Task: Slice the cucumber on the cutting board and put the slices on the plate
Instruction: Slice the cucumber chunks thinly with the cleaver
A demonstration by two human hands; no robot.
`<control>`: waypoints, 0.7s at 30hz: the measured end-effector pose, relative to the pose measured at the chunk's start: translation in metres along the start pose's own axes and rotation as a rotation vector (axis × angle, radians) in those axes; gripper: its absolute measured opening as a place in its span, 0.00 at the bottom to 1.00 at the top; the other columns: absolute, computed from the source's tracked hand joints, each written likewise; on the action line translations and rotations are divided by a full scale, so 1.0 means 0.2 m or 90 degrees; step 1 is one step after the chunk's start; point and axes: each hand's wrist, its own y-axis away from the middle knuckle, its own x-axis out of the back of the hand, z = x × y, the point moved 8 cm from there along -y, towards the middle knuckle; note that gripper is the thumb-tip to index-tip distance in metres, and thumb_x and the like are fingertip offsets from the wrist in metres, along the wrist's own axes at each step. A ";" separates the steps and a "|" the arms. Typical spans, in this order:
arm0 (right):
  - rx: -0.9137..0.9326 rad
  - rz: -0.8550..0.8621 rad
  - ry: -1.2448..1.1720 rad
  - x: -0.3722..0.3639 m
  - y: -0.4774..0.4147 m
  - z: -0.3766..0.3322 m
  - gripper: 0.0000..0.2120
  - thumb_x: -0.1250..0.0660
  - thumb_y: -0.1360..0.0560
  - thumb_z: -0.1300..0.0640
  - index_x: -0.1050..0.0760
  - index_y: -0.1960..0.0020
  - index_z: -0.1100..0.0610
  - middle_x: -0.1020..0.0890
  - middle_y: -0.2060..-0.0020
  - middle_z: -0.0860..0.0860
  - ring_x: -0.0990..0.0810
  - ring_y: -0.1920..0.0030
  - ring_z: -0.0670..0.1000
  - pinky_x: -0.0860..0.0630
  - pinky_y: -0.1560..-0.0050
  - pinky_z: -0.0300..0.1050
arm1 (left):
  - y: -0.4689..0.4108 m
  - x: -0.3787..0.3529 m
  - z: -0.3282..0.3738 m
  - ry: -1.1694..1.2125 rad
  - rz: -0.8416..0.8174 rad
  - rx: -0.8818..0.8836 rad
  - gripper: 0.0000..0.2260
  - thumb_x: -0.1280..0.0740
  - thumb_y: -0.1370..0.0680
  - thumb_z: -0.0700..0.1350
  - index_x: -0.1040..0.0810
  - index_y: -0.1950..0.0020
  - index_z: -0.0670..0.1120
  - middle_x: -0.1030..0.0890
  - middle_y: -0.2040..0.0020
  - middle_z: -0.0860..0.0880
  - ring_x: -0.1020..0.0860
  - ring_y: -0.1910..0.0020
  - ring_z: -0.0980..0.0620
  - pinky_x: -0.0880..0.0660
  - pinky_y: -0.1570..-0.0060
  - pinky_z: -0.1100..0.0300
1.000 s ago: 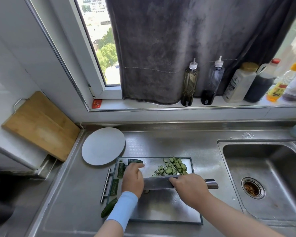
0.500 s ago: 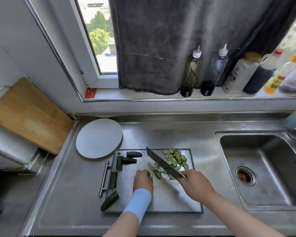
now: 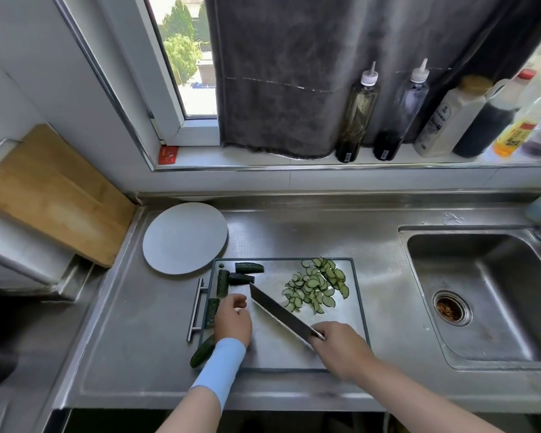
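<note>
Head view: the right hand (image 3: pixel 341 348) grips the knife (image 3: pixel 278 310), its handle hidden in the fist. The left hand (image 3: pixel 233 320) curls over the board (image 3: pixel 294 354), palm hidden, so I cannot tell whether it holds anything. Slices (image 3: pixel 316 289) are heaped on the board's far right, well apart from the plate (image 3: pixel 185 237).

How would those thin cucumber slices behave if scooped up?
The cucumber slices look thin, so probably floppy and light. Freshly cut, they are likely wet and may cling to the cutting board. Loosely overlapped, the heap would probably scatter.
</note>
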 end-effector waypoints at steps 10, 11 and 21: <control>-0.051 0.113 0.040 0.10 -0.07 0.12 0.09 0.43 0.20 0.51 0.26 0.56 0.48 0.21 0.62 0.47 0.24 0.57 0.56 0.28 0.61 0.47 | 0.00 -0.10 0.01 -0.138 -0.071 -0.086 0.14 0.41 0.20 0.39 0.25 0.36 0.49 0.26 0.39 0.50 0.25 0.42 0.50 0.29 0.39 0.57; -0.050 0.111 0.039 0.10 -0.07 0.11 0.09 0.43 0.20 0.52 0.25 0.55 0.49 0.21 0.62 0.46 0.24 0.58 0.55 0.29 0.61 0.46 | -0.01 -0.08 0.02 -0.140 -0.049 -0.092 0.13 0.40 0.20 0.39 0.24 0.37 0.49 0.26 0.40 0.50 0.25 0.43 0.50 0.28 0.40 0.58; 0.044 0.032 0.040 -0.04 -0.05 -0.08 0.12 0.42 0.21 0.51 0.27 0.62 0.45 0.21 0.68 0.47 0.23 0.65 0.47 0.31 0.67 0.44 | 0.01 0.30 -0.12 -0.239 0.031 -0.126 0.16 0.41 0.30 0.32 0.25 0.56 0.53 0.27 0.53 0.56 0.29 0.49 0.52 0.31 0.48 0.59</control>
